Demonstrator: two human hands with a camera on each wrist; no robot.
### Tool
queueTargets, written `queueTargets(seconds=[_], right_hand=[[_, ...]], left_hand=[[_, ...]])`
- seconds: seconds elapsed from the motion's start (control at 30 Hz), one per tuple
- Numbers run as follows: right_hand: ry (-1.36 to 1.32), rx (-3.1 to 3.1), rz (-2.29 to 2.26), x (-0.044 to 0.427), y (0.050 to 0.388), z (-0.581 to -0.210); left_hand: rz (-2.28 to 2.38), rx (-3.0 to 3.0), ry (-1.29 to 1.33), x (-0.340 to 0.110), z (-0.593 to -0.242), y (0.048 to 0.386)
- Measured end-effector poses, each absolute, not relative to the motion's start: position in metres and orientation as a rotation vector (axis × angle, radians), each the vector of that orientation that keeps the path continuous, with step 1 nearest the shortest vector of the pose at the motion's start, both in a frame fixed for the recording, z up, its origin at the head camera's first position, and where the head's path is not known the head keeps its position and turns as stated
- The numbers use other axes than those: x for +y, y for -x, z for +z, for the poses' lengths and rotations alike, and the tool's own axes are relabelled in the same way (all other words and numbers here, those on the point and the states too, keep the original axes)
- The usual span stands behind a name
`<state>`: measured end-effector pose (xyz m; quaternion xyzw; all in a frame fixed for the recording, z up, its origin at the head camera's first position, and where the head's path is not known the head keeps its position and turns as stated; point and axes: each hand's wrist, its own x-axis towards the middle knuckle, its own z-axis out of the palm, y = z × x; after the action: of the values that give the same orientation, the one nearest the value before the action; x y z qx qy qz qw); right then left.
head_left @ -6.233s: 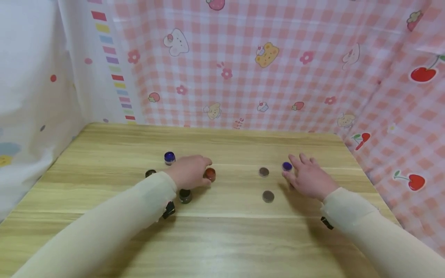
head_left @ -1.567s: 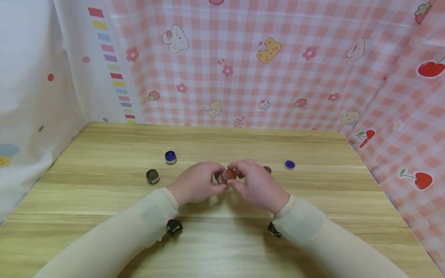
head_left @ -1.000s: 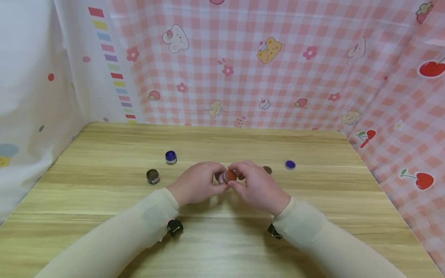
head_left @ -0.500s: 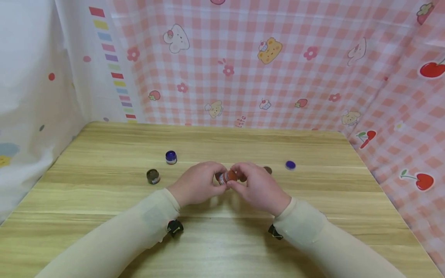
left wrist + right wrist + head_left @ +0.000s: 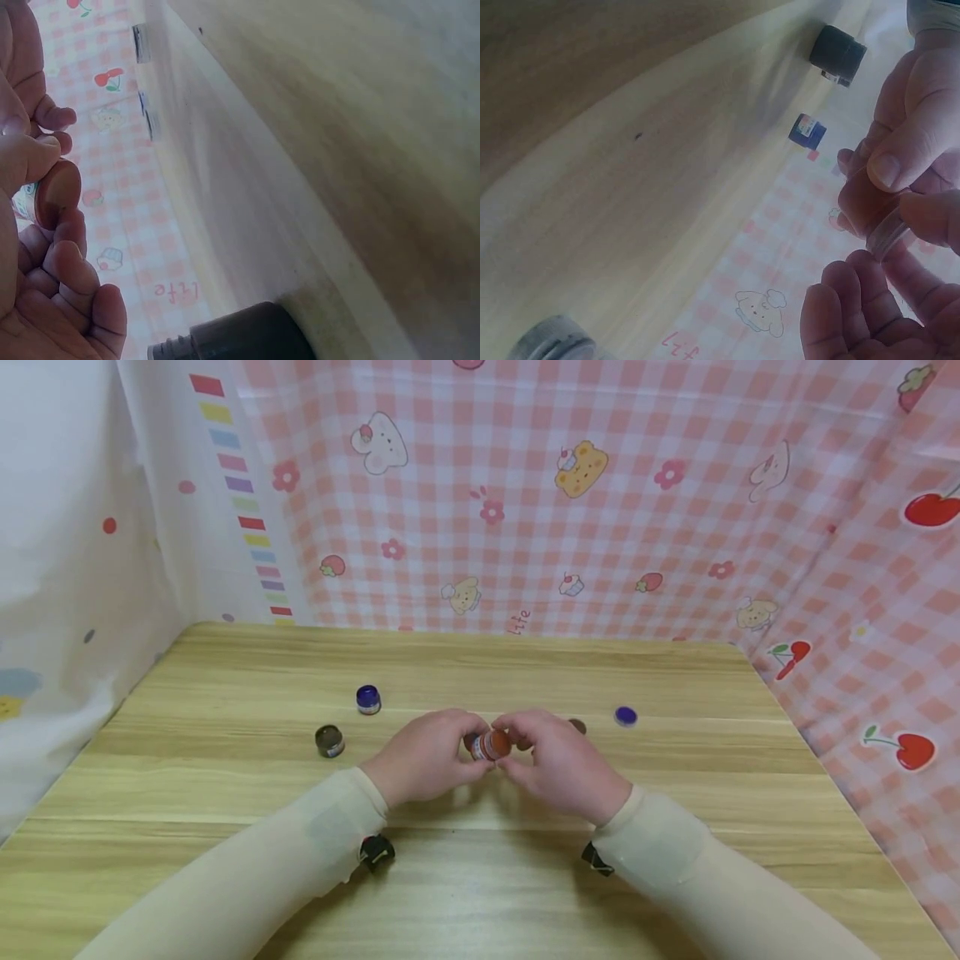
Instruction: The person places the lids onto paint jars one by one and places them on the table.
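Around the body of a small orange-brown paint jar (image 5: 483, 747), tilted above the tabletop, the fingers of my left hand (image 5: 423, 756) are curled. My right hand (image 5: 562, 764) meets it from the other side, with thumb and fingers pinching the jar's clear lid (image 5: 889, 232). In the left wrist view the round orange end of the paint jar (image 5: 58, 195) shows between the fingertips. Left of my left hand stand an open dark jar (image 5: 330, 741) and an open blue jar (image 5: 368, 700). Beyond my right hand lies a blue lid (image 5: 626, 716).
A brownish lid (image 5: 577, 726) is partly hidden behind the right hand. Another dark jar (image 5: 240, 334) stands close below the left hand in its wrist view. Patterned cloth (image 5: 480, 510) hangs along the back and sides of the wooden table (image 5: 465, 893).
Since the earliest frame, the left hand has lifted the orange-brown jar and the right hand has come from the blue lid to its lid. Lately the right fingers have shifted slightly around the lid.
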<state>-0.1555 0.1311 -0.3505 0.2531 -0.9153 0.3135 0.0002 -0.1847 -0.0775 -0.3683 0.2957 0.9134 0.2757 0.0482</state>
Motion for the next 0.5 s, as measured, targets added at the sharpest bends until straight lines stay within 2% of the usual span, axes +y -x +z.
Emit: queueTargets(seconds=[0.5], right_hand=[[-0.758,-2.919,0.928,0.1295,0.1571,-0.3510]], left_hand=[[0.846,2.779,-0.912,-0.0781,-0.3693,0.1858]])
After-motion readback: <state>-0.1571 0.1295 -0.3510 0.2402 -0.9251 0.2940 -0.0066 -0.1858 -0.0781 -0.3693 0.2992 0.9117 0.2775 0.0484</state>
